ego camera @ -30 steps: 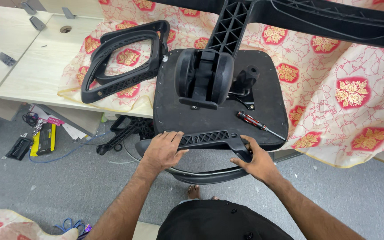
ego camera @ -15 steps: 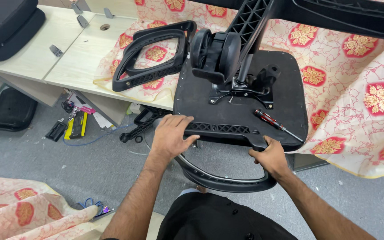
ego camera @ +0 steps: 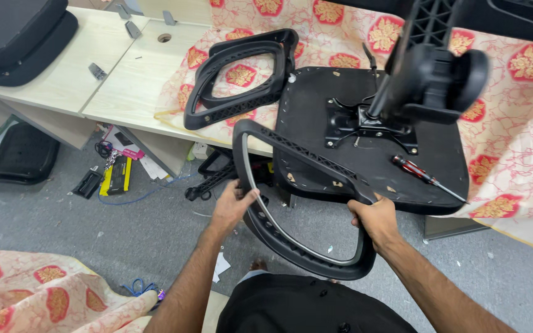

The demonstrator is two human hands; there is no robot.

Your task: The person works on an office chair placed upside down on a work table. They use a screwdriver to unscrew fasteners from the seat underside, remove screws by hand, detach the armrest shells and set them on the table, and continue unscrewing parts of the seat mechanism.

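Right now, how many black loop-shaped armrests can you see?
2. One armrest is held in both hands at the seat's near edge; the other armrest lies on the patterned cloth further back. More may be hidden.

three black armrest loops (ego camera: 303,203), one upturned seat pan (ego camera: 371,154), one red-handled screwdriver (ego camera: 424,177), two hands (ego camera: 232,206).

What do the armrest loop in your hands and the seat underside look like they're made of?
Armrest loop: looks like matte black moulded plastic, with ribbing along its top bar and a paler, possibly metal strip lining the inside. Seat underside: flat dull black board or plastic; small fasteners dot its edge, and a black metal-looking plate is bolted on.
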